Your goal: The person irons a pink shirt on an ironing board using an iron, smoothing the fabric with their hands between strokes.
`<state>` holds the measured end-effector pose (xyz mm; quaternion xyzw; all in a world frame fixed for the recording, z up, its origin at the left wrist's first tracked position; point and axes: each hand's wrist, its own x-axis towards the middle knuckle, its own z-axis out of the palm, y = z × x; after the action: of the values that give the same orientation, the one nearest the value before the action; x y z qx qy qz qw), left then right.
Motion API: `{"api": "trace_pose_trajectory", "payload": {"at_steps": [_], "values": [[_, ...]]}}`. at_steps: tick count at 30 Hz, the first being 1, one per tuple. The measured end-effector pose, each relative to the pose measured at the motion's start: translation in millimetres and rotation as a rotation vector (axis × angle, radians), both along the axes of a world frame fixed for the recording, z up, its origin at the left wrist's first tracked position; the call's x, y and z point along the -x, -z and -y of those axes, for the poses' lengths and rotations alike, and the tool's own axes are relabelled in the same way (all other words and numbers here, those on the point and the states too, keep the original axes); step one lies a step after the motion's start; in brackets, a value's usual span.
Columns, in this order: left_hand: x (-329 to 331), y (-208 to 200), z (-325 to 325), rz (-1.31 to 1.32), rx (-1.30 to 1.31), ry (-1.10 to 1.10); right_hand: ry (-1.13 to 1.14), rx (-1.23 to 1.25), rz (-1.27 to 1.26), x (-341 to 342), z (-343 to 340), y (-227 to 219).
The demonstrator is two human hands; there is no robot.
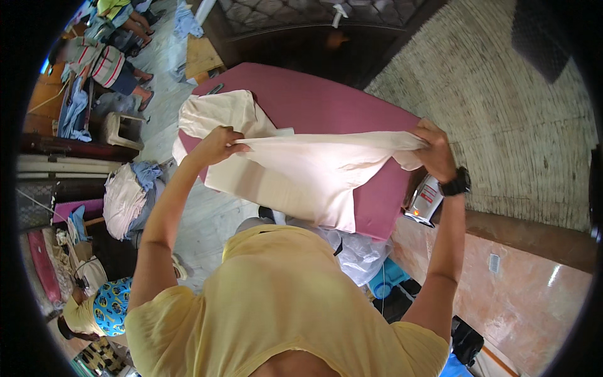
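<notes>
A pale cream garment [301, 173] lies across a padded maroon ironing table [301, 103], its near edge hanging toward me. One long edge is drawn fairly straight between my two hands. Its left end is pinched by my left hand [218, 146], near the table's left side. At the right side, the fingers of my right hand [434, 149] are closed round a gathered part of the cloth. The bunched far-left part of the garment rests flat on the table. Just below my right wrist stands a silver appliance [424, 200], apparently an iron, with a small orange glow.
A small dark tool [215, 88] lies at the table's far-left edge. Piled clothes [125, 201] and a stool [120, 130] stand to the left. Other people [103, 63] are at the far left, another person [103, 308] at lower left. Clear plastic bags [358, 254] lie below the table.
</notes>
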<state>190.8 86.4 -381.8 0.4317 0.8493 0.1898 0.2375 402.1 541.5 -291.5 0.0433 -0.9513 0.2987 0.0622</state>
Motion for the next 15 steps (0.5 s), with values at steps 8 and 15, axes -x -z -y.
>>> {"api": "trace_pose_trajectory", "payload": {"at_steps": [8,15], "values": [[-72,-16,195,-0.163,-1.402,-0.944,-0.252,0.248,0.125,-17,149,-135],[-31,-171,208,-1.046,-1.049,-0.719,-0.235,0.332,0.479,-33,194,-162]]}}
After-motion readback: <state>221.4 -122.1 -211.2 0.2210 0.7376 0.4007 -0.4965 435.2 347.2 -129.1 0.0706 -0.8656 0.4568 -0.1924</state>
